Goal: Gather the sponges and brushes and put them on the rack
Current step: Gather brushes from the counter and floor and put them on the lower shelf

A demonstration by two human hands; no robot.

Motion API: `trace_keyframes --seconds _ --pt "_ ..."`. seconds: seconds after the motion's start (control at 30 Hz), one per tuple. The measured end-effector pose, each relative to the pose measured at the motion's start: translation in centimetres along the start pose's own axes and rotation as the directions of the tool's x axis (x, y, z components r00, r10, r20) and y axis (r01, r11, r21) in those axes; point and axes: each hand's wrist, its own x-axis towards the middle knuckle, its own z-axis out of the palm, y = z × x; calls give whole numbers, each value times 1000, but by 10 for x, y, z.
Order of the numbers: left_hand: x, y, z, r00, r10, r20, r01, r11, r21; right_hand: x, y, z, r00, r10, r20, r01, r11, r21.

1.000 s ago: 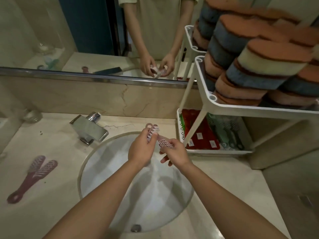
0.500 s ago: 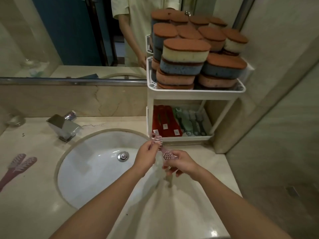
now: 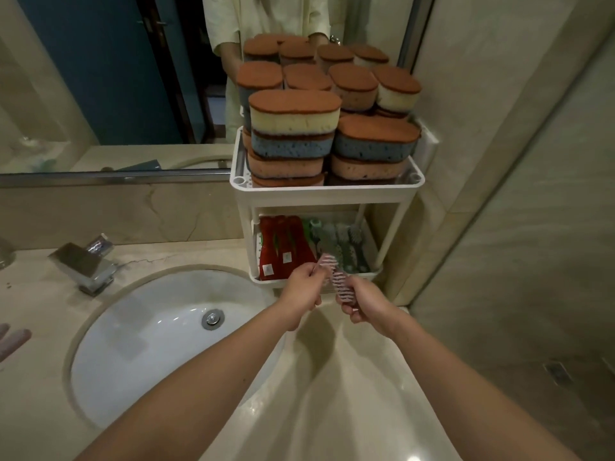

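Note:
Each of my hands holds a pink brush with white bristles just in front of the white rack's (image 3: 327,196) lower shelf. My left hand (image 3: 301,291) grips one pink brush (image 3: 326,262) whose head points at the shelf. My right hand (image 3: 367,302) grips the other pink brush (image 3: 342,286) by its handle. The upper shelf carries stacked sponges (image 3: 294,123) with brown tops. Red brushes (image 3: 278,247) and green brushes (image 3: 342,244) lie on the lower shelf. Two more pink brushes (image 3: 13,341) lie at the counter's far left edge, cut off by the frame.
A round white sink (image 3: 149,344) with a metal drain is set in the beige counter, left of my arms. A chrome tap (image 3: 85,262) stands behind it. A mirror covers the back wall. A marble wall closes the right side beside the rack.
The view has swung right and down, bringing the rack to the centre. Both hands, each with a pink brush, have moved from above the sink to the front of the lower shelf.

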Motion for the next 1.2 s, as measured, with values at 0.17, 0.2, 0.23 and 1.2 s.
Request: trace_keyframes --seconds 0.17,0.2,0.23,1.2 --pt "34 13 -4 999 0 -54 8 989 147 36 -17 -12 989 -8 -145 -1 998 -62" --pt "42 15 -6 998 -13 -59 25 978 206 44 -19 -13 986 -4 -166 -8 997 -74" --pt "50 16 -8 998 -17 -61 33 965 262 53 -22 -14 981 0 -192 -15 997 -73" --pt "116 6 -1 913 318 255 -356 317 879 138 -25 -20 957 -75 -280 3 969 -249"
